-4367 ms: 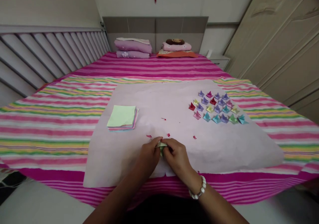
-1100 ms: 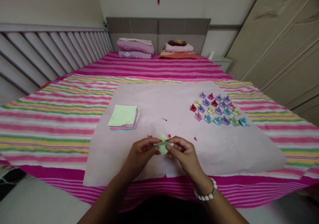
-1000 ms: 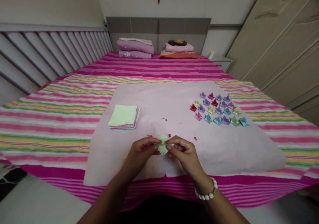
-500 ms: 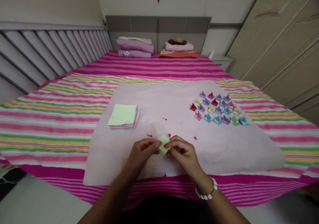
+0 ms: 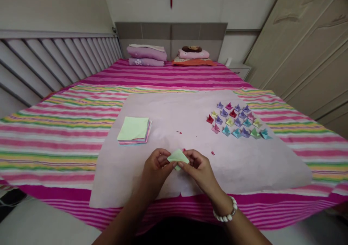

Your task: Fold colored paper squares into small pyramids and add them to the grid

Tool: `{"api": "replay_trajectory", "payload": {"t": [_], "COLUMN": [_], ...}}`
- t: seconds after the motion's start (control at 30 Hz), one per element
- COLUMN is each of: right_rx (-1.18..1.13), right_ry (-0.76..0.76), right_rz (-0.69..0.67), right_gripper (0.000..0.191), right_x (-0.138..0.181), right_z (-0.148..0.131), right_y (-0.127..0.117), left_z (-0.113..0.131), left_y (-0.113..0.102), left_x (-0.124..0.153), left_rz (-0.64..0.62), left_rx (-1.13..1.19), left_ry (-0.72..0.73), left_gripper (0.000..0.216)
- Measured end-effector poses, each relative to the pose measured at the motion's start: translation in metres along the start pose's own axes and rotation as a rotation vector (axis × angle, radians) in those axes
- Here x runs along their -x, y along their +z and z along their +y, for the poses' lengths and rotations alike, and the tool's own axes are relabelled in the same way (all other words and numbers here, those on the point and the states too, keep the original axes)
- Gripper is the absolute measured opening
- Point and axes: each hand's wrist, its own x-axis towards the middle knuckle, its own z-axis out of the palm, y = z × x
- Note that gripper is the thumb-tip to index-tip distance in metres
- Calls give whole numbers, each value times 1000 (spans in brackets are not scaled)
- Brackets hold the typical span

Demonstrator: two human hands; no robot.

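My left hand [image 5: 156, 168] and my right hand [image 5: 198, 168] meet over the near edge of a pale pink paper sheet [image 5: 190, 118] spread on the bed. Both pinch a small light green folded paper [image 5: 177, 157] between their fingertips, held just above the sheet. A white bead bracelet [image 5: 225, 214] circles my right wrist. To the left lies a stack of square coloured papers [image 5: 133, 129] with a green one on top. At the right stand several small folded paper shapes [image 5: 237, 121] in rows, purple, red, teal, yellow and pink.
The sheet lies on a striped pink, green and yellow bedspread [image 5: 54, 136]. Folded bedding [image 5: 146, 53] and pillows [image 5: 193, 55] sit at the headboard. Tiny red paper scraps [image 5: 212, 152] dot the sheet. A slatted rail [image 5: 40, 67] runs along the left, a wardrobe [image 5: 304, 56] along the right.
The green paper was pressed flat on the sheet, then lifted between my fingertips. It has turned and now shows a flat folded face upward. The view has tilted down slightly.
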Motion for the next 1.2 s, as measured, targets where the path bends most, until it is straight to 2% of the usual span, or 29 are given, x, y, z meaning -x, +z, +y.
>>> {"api": "replay_trajectory", "payload": {"t": [0.13,0.17,0.27,0.33,0.5,0.7,0.8,0.87,0.97,1.03,1.13,1.2], "right_rx": [-4,-8,-24,-50,-68,-98,-94,-81,-62,-66,-86,-106], "right_ry": [91,91,81,85,100,135,139,128,115,110,104,98], "right_rz": [-44,-40,-43,-48,-39,-76,-54,-21,30,61,72,57], "right_gripper": [27,27,27,27,29,25,26,26,25,25,24,23], "right_x": [-1,-1,0,-1,-3,-4,-4,-4,-5,-4,-3,-2], "right_z": [-1,-2,-2,-2,0,-1,-3,-4,-4,-2,-1,0], "right_y": [1,1,0,0,-1,-3,-2,-2,-2,-2,-1,0], "left_z": [3,4,4,2,0,3,2,1,1,1,0,-1], "left_y": [1,1,-2,-4,-9,-14,-13,-11,-9,-8,-8,-9], "left_x": [-2,-2,-3,-4,-8,-9,-9,-9,-6,-4,-1,1], "left_rz": [3,-19,-145,-192,-129,-179,-177,-130,-70,-66,-85,-79], "left_rx": [10,-3,-109,-195,-301,-276,-233,-178,-134,-193,-336,-387], "left_ry": [-46,-56,-71,-67,-53,-76,-72,-37,24,80,154,164], "left_gripper": [57,56,31,25,27,37,32,25,31,29,12,15]}}
